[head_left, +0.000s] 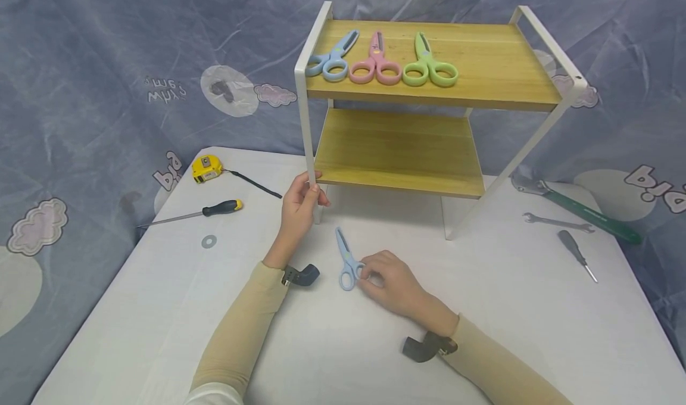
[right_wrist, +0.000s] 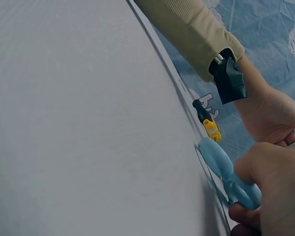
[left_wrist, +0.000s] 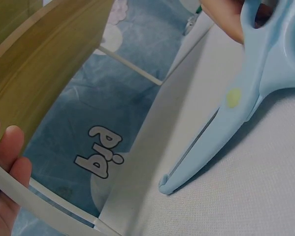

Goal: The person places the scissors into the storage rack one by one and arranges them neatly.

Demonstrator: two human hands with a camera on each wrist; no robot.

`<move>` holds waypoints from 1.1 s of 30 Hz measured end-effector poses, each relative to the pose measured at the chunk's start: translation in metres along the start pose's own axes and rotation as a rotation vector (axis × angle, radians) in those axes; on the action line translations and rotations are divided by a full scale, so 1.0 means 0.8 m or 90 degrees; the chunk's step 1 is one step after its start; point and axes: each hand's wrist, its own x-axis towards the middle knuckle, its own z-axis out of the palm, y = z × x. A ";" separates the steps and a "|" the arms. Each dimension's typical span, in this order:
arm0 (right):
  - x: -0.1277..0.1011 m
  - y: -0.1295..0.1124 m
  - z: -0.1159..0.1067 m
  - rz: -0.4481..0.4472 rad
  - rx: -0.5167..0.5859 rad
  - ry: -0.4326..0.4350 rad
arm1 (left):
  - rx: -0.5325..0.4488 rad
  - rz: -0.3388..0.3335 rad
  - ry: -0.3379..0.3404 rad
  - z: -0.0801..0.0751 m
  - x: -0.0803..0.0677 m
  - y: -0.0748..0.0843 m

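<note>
Blue scissors (head_left: 345, 261) pinched by our right hand (head_left: 390, 281), one loop half hidden; left hand (head_left: 300, 205) grips the rack leg (head_left: 308, 137)

sleeves: long, soft, cream-coloured, ribbed at the cuffs
wrists: a small black camera strapped on each

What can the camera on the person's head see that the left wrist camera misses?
Only the head view shows the shelf's top board with blue, pink and green scissors, plus the tape measure, screwdriver and wrenches. Only the left wrist view shows the blue scissors' yellow pivot close up. Both show the left hand gripping the shelf's white leg and the right hand on those scissors.
</note>
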 end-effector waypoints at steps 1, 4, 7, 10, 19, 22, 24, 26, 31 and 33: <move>0.000 0.000 0.000 0.007 0.016 0.007 | -0.002 0.000 0.000 0.000 0.000 0.000; 0.000 0.000 0.001 0.012 0.044 0.024 | -0.002 0.004 -0.002 0.000 0.000 0.000; 0.000 -0.002 0.000 0.012 0.044 0.016 | -0.002 0.006 -0.004 0.000 -0.001 0.001; 0.001 -0.004 -0.002 0.018 0.040 -0.003 | 0.006 0.003 -0.005 0.000 -0.001 0.000; 0.000 -0.003 -0.002 0.004 0.055 0.010 | 0.007 -0.005 -0.006 -0.001 -0.001 0.001; -0.001 -0.002 -0.002 0.008 0.099 0.024 | 0.006 -0.002 -0.006 -0.001 -0.001 0.000; 0.000 -0.002 -0.002 0.020 0.128 0.026 | 0.007 0.001 -0.007 -0.001 -0.001 -0.001; 0.000 -0.002 -0.001 0.035 0.149 0.020 | 0.008 0.001 -0.007 -0.001 -0.001 -0.001; 0.001 -0.004 -0.003 0.054 0.169 -0.002 | 0.014 -0.003 -0.006 -0.001 0.000 0.000; 0.001 -0.005 -0.003 0.056 0.172 -0.012 | 0.019 -0.005 -0.005 -0.001 0.000 0.001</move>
